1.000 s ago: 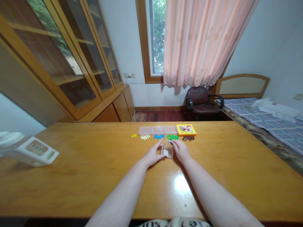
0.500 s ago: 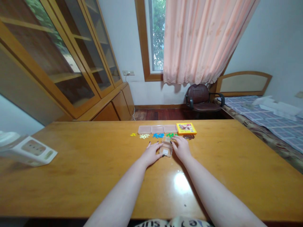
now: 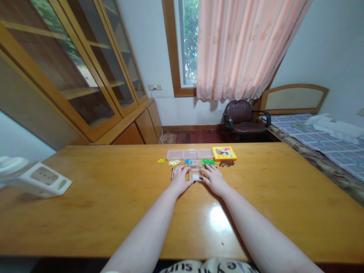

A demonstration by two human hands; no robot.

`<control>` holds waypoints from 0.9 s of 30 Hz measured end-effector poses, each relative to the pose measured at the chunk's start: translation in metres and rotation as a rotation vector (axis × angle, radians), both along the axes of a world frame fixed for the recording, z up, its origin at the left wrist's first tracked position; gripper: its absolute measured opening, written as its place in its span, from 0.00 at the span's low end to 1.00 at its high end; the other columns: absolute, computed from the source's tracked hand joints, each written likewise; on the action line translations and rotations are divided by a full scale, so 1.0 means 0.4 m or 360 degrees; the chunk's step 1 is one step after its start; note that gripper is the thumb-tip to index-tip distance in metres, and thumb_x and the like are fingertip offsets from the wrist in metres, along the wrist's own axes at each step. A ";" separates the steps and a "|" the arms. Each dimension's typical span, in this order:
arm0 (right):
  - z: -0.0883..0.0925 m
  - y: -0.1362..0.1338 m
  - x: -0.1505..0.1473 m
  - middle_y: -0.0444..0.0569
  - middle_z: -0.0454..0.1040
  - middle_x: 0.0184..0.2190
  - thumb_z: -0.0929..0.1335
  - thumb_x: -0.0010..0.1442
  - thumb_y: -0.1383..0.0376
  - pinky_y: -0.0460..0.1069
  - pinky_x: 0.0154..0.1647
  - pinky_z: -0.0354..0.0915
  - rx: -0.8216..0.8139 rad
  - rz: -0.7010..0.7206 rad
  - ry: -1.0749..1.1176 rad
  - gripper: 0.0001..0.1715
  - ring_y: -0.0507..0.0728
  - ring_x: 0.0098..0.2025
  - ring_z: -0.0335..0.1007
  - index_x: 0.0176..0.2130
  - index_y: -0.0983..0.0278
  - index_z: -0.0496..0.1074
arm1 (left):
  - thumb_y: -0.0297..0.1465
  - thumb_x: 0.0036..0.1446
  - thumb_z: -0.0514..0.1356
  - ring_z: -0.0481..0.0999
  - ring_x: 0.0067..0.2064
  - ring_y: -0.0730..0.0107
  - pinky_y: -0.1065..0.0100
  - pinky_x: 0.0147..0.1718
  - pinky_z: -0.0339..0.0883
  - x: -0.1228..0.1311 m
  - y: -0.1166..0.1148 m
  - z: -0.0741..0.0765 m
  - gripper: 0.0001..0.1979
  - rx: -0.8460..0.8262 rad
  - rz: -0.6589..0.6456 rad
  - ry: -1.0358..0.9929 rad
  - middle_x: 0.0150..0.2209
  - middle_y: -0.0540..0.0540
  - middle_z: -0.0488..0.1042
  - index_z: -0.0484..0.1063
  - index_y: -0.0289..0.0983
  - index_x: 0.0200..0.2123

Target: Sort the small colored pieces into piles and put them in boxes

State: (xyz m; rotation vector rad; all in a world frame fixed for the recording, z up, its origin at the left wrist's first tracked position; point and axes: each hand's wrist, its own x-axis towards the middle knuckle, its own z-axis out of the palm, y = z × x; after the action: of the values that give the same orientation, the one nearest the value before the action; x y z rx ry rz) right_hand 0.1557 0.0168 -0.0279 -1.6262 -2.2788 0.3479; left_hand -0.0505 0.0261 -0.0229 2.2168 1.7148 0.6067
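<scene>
A small clear box (image 3: 195,172) with its lid open lies on the table between my hands, a white piece inside its near half. My left hand (image 3: 180,180) holds its left side, thumb at the near edge. On the right side, my right hand (image 3: 215,179) grips it with thumb and fingers. Just beyond are small piles: yellow (image 3: 160,160), cream (image 3: 174,162), blue (image 3: 187,162), partly covered by the lid, green (image 3: 208,162) and brown (image 3: 226,163). Behind them stand a row of clear trays (image 3: 182,154) and a yellow box (image 3: 224,153).
A white container (image 3: 47,180) stands at the left of the wooden table (image 3: 113,197). Past the far edge are a brown chair (image 3: 241,115) and, to the right, a bed (image 3: 315,132). A glass-door cabinet (image 3: 93,76) rises at the left.
The clear box has shifted left and slightly away from me, and now sits straighter, its lid over part of the blue pile. Both hands have moved with it.
</scene>
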 end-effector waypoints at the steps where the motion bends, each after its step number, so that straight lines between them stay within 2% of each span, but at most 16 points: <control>1: 0.001 0.001 -0.002 0.54 0.56 0.63 0.62 0.63 0.55 0.62 0.62 0.46 -0.0012 -0.0010 -0.0005 0.26 0.64 0.66 0.43 0.59 0.57 0.64 | 0.40 0.46 0.66 0.58 0.60 0.51 0.49 0.60 0.47 0.002 -0.003 0.000 0.26 -0.0008 0.0008 0.0019 0.56 0.41 0.63 0.69 0.42 0.50; 6: 0.008 -0.002 -0.010 0.54 0.53 0.64 0.62 0.62 0.52 0.65 0.62 0.42 -0.0029 -0.0089 -0.0031 0.27 0.66 0.67 0.40 0.59 0.55 0.63 | 0.43 0.46 0.65 0.53 0.63 0.49 0.44 0.61 0.41 0.001 -0.014 0.012 0.30 -0.0035 -0.0037 0.0098 0.61 0.39 0.58 0.66 0.44 0.53; 8: 0.010 -0.004 -0.010 0.53 0.52 0.65 0.61 0.62 0.51 0.66 0.62 0.40 -0.0042 -0.0098 -0.0038 0.27 0.66 0.67 0.39 0.59 0.54 0.62 | 0.44 0.51 0.61 0.51 0.65 0.50 0.45 0.61 0.41 -0.023 -0.001 0.026 0.30 0.0042 -0.0016 0.0088 0.64 0.40 0.54 0.62 0.43 0.56; 9: 0.010 -0.005 -0.010 0.53 0.52 0.65 0.61 0.62 0.51 0.66 0.62 0.40 -0.0048 -0.0093 -0.0042 0.27 0.66 0.67 0.38 0.59 0.53 0.62 | 0.43 0.54 0.58 0.51 0.65 0.52 0.47 0.62 0.42 -0.043 0.012 0.034 0.29 0.0101 0.0052 0.0077 0.64 0.40 0.53 0.60 0.42 0.58; 11: 0.010 -0.005 -0.009 0.52 0.52 0.65 0.61 0.63 0.51 0.66 0.62 0.40 -0.0051 -0.0080 -0.0049 0.27 0.65 0.67 0.38 0.59 0.53 0.62 | 0.39 0.60 0.50 0.56 0.63 0.55 0.53 0.60 0.50 -0.099 0.048 0.046 0.26 0.0177 0.0358 0.0071 0.63 0.37 0.57 0.57 0.37 0.60; 12: 0.010 -0.005 -0.009 0.52 0.53 0.65 0.60 0.63 0.51 0.65 0.62 0.40 -0.0047 -0.0076 -0.0049 0.27 0.65 0.67 0.39 0.59 0.53 0.62 | 0.38 0.61 0.49 0.57 0.63 0.55 0.54 0.60 0.52 -0.130 0.068 0.048 0.26 0.0143 0.0521 0.0116 0.62 0.35 0.59 0.56 0.35 0.61; 14: 0.009 -0.004 -0.008 0.52 0.54 0.64 0.60 0.63 0.52 0.65 0.62 0.40 -0.0038 -0.0069 -0.0040 0.26 0.65 0.66 0.40 0.59 0.53 0.62 | 0.41 0.59 0.51 0.54 0.64 0.47 0.49 0.60 0.49 -0.193 0.106 0.043 0.31 -0.0014 0.0689 0.0317 0.63 0.31 0.54 0.56 0.31 0.61; 16: 0.007 -0.004 -0.008 0.52 0.55 0.64 0.61 0.63 0.53 0.64 0.62 0.41 -0.0028 -0.0062 -0.0022 0.26 0.64 0.66 0.41 0.59 0.54 0.63 | 0.44 0.58 0.52 0.47 0.66 0.45 0.47 0.61 0.44 -0.243 0.134 0.027 0.34 -0.0131 0.0583 0.0475 0.67 0.33 0.45 0.52 0.33 0.63; 19: 0.005 -0.003 -0.009 0.53 0.57 0.63 0.61 0.63 0.54 0.64 0.62 0.42 0.0000 -0.0041 0.0007 0.26 0.64 0.66 0.42 0.58 0.55 0.63 | 0.44 0.60 0.47 0.42 0.67 0.52 0.50 0.63 0.41 -0.282 0.157 0.001 0.34 -0.0126 0.0258 0.0540 0.68 0.38 0.39 0.46 0.35 0.66; 21: 0.003 -0.003 -0.009 0.53 0.58 0.62 0.61 0.62 0.54 0.64 0.62 0.43 0.0024 -0.0028 0.0028 0.26 0.65 0.65 0.44 0.58 0.56 0.64 | 0.44 0.61 0.45 0.42 0.68 0.53 0.51 0.63 0.42 -0.290 0.163 -0.008 0.33 -0.0147 0.0145 0.0547 0.68 0.39 0.40 0.45 0.35 0.66; 27: 0.002 -0.003 -0.009 0.53 0.60 0.61 0.61 0.62 0.54 0.65 0.62 0.44 0.0037 -0.0019 0.0061 0.26 0.66 0.65 0.45 0.58 0.56 0.64 | 0.43 0.61 0.42 0.46 0.67 0.58 0.58 0.64 0.42 -0.296 0.160 -0.009 0.32 -0.0175 -0.0048 0.0623 0.66 0.38 0.48 0.51 0.30 0.64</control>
State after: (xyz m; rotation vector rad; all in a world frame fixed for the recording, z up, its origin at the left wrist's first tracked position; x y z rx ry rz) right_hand 0.1520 0.0158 -0.0272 -1.6075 -2.2357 0.3453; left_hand -0.1690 0.0900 -0.0265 2.3921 1.8327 0.0664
